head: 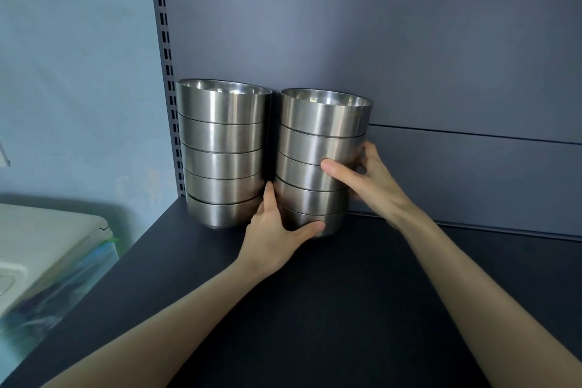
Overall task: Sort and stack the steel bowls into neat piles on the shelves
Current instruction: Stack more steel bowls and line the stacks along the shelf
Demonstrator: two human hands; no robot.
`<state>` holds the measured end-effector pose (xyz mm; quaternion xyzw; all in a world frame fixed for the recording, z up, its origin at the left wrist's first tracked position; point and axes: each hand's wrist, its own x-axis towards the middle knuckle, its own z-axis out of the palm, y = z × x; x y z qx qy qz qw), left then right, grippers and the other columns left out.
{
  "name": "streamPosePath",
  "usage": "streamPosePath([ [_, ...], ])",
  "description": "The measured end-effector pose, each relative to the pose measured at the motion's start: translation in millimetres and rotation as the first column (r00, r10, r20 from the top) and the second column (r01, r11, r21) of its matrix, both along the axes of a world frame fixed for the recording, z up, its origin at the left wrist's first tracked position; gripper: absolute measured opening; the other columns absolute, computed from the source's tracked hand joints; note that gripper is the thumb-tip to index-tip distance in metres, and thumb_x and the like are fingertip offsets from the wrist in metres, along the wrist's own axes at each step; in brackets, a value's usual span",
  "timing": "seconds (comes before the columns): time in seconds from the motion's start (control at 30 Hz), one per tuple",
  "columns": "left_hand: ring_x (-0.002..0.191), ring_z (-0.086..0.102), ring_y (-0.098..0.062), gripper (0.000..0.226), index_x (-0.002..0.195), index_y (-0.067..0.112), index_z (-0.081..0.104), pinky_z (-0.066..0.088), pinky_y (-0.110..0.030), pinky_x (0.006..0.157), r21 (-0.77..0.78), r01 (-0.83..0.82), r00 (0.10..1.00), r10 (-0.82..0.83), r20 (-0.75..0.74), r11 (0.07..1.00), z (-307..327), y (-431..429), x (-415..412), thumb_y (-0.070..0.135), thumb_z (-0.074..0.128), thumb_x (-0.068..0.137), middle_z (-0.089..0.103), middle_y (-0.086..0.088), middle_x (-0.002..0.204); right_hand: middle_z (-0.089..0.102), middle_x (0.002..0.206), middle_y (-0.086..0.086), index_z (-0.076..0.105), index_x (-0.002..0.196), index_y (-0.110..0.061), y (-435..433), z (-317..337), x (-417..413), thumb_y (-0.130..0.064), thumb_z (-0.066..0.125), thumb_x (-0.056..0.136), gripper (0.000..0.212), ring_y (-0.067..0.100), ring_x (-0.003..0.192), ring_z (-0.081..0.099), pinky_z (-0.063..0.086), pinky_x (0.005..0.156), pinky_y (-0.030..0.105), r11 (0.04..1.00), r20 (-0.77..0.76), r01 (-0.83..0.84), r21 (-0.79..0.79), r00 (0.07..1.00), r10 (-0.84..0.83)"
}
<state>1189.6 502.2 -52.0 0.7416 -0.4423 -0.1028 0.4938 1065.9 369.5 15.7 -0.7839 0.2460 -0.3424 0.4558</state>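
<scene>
Dark matte shelf (346,293) under us, grey-blue back panel (378,25) behind it. A slotted upright (163,25) runs up at 11 o'clock, with a pale blue wall (78,57) to the left of that. Off the shelf's edge at 8 o'clock there's a white box (41,246) of some sort, too blurry for us to say more.

So, the bowls. We've got two piles of five steel bowls each, nested rim-up, both standing on the shelf near the back panel. The left pile (220,151) sits at 9 o'clock from the middle of the view, close to the upright. The right pile (315,142) stands just beside it at its 3 o'clock, with a slim dark gap between them. We can't tell if they touch lower down.

Both our hands are on the right pile. Our left hand (271,236) comes in from 7 o'clock and clamps the bottom bowl. Its thumb lies across the front and its fingers go up into the gap between the piles. Our right hand (368,183) comes in from 5 o'clock and grips higher up. Its thumb presses on the front of the third bowl down and its fingers curl round the far right side. The left pile has nothing touching it that we can see.
</scene>
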Motion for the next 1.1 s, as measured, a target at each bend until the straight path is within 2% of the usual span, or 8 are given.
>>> streamPosePath([
  [0.23, 0.139, 0.03, -0.027, 0.114, 0.15, 0.005, -0.002, 0.028, -0.033, 0.11, 0.125, -0.02, 0.991, 0.003, 0.133, 0.992, 9, 6, -3, 0.056, 0.068, 0.076, 0.026, -0.014, 0.155, 0.053, 0.132, -0.014, 0.029, 0.142, -0.031, 6, 14, -7, -0.081, 0.071, 0.047, 0.115, 0.01, 0.122, 0.052, 0.046, 0.1, 0.038, 0.999, -0.148, 0.003, -0.037, 0.989, -0.008],
  [0.33, 0.131, 0.041, -0.03, 0.097, 0.148, 0.002, 0.018, 0.035, -0.036, 0.104, 0.159, -0.077, 0.969, 0.036, 0.244, 0.984, 13, 12, -1, 0.053, 0.066, 0.08, 0.039, -0.015, 0.146, 0.049, 0.135, -0.014, 0.027, 0.144, -0.028, 10, 19, -14, -0.077, 0.072, 0.049, 0.116, 0.01, 0.125, 0.048, 0.041, 0.104, 0.035, 0.995, -0.198, 0.027, -0.091, 0.979, -0.045],
  [0.43, 0.115, 0.055, -0.029, 0.067, 0.131, 0.009, 0.045, 0.043, -0.038, 0.092, 0.197, -0.152, 0.915, 0.062, 0.4, 0.968, 19, 23, 5, 0.053, 0.062, 0.083, 0.059, -0.009, 0.125, 0.046, 0.142, -0.007, 0.03, 0.147, -0.022, 10, 18, -31, -0.068, 0.073, 0.06, 0.107, 0.013, 0.132, 0.043, 0.034, 0.104, 0.027, 0.984, -0.25, 0.078, -0.158, 0.961, -0.117],
  [0.6, 0.097, 0.062, -0.026, 0.034, 0.108, 0.022, 0.059, 0.048, -0.035, 0.078, 0.29, -0.12, 0.796, -0.083, 0.6, 0.949, 39, 43, -4, 0.049, 0.055, 0.088, 0.069, 0.0, 0.101, 0.039, 0.151, 0.004, 0.034, 0.147, -0.018, 14, 20, -78, -0.045, 0.073, 0.08, 0.081, 0.02, 0.137, 0.038, 0.027, 0.097, 0.02, 0.927, -0.442, 0.106, -0.36, 0.856, -0.27],
  [0.73, 0.101, 0.062, -0.026, 0.036, 0.118, 0.023, 0.055, 0.05, -0.037, 0.084, 0.299, 0.012, 0.703, -0.22, 0.676, 0.954, 72, 45, -44, 0.045, 0.054, 0.09, 0.068, 0.002, 0.107, 0.045, 0.145, 0.011, 0.041, 0.143, -0.021, 25, 37, -133, -0.039, 0.07, 0.084, 0.069, 0.027, 0.132, 0.043, 0.036, 0.107, 0.031, 0.851, -0.461, 0.154, -0.502, 0.785, -0.414],
  [0.83, 0.108, 0.06, -0.025, 0.045, 0.129, 0.023, 0.05, 0.049, -0.038, 0.088, 0.225, 0.115, 0.625, -0.247, 0.74, 0.967, 101, 42, -91, 0.045, 0.055, 0.09, 0.062, -0.001, 0.118, 0.042, 0.147, 0.011, 0.043, 0.142, -0.023, 35, 54, -184, -0.037, 0.068, 0.085, 0.063, 0.03, 0.133, 0.042, 0.037, 0.108, 0.043, 0.774, -0.443, 0.182, -0.607, 0.73, -0.52],
  [0.97, 0.12, 0.051, -0.024, 0.058, 0.138, 0.026, 0.04, 0.042, -0.036, 0.098, 0.155, 0.176, 0.555, -0.228, 0.8, 0.972, 127, 34, -167, 0.049, 0.056, 0.088, 0.048, 0.001, 0.137, 0.034, 0.151, 0.004, 0.038, 0.144, -0.024, 52, 71, -265, -0.035, 0.066, 0.087, 0.065, 0.031, 0.132, 0.042, 0.039, 0.104, 0.043, 0.686, -0.417, 0.211, -0.696, 0.66, -0.625],
  [1.1, 0.124, 0.043, -0.024, 0.065, 0.142, 0.027, 0.033, 0.032, -0.037, 0.102, 0.125, 0.192, 0.522, -0.209, 0.827, 0.973, 133, 26, -247, 0.053, 0.055, 0.086, 0.044, 0.001, 0.136, 0.035, 0.146, 0.004, 0.036, 0.144, -0.021, 67, 78, -352, -0.033, 0.068, 0.086, 0.068, 0.031, 0.129, 0.043, 0.041, 0.102, 0.044, 0.634, -0.399, 0.212, -0.743, 0.621, -0.675],
])
